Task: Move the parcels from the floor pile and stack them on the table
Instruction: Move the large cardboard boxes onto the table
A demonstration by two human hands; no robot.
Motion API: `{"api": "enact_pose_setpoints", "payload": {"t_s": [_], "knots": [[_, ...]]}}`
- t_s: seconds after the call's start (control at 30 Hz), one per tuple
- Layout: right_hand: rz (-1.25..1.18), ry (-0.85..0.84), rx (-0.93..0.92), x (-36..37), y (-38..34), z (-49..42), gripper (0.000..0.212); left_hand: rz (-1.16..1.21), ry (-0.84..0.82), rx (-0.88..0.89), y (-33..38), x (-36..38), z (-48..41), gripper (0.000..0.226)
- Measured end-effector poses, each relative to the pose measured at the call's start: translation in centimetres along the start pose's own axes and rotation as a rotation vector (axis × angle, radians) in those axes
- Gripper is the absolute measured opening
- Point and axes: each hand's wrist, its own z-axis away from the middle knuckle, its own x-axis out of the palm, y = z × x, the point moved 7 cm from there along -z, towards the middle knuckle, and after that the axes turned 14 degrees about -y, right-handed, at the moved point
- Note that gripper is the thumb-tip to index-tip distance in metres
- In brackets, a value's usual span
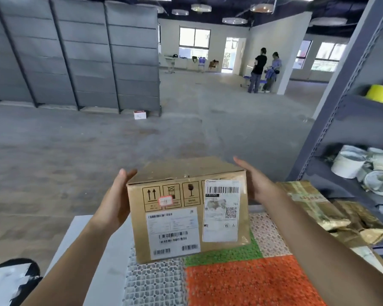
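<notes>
Parcel (186, 208) between left hand (116, 195) and right hand (259, 184) — open floor (86, 151) beyond.

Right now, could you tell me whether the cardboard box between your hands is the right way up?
Upright: the printed arrows on the cardboard box point up, and the glass symbol stands stem down.

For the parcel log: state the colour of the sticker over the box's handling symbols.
White with a red border; the sticker shows best in the head view.

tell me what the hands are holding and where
The cardboard box, held between flat palms: left hand on its left side, right hand on its right side.
</notes>
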Motion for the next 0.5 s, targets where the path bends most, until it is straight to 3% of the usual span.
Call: {"api": "enact_pose_setpoints", "payload": {"t_s": [0.13,0.23,0.3,0.5], "knots": [[0.045,0.055,0.048,-1.9,-0.6,0.2,0.042,-0.047,-0.151,0.088,-1.0,1.8,-0.6,0.106],[0.011,0.184,0.081,-4.6,-0.6,0.0,0.043,-0.203,-0.262,0.037,-1.5,4.7,-1.0,0.121],[0.017,0.206,0.098,-6.2,0.0,-0.3,0.039,-0.226,-0.248,0.014,-1.9,6.0,-1.6,0.111],[0.176,0.185,0.147,-9.7,2.5,-0.3,0.039,-0.286,-0.027,-0.019,-2.7,9.2,-2.6,0.050]]}}
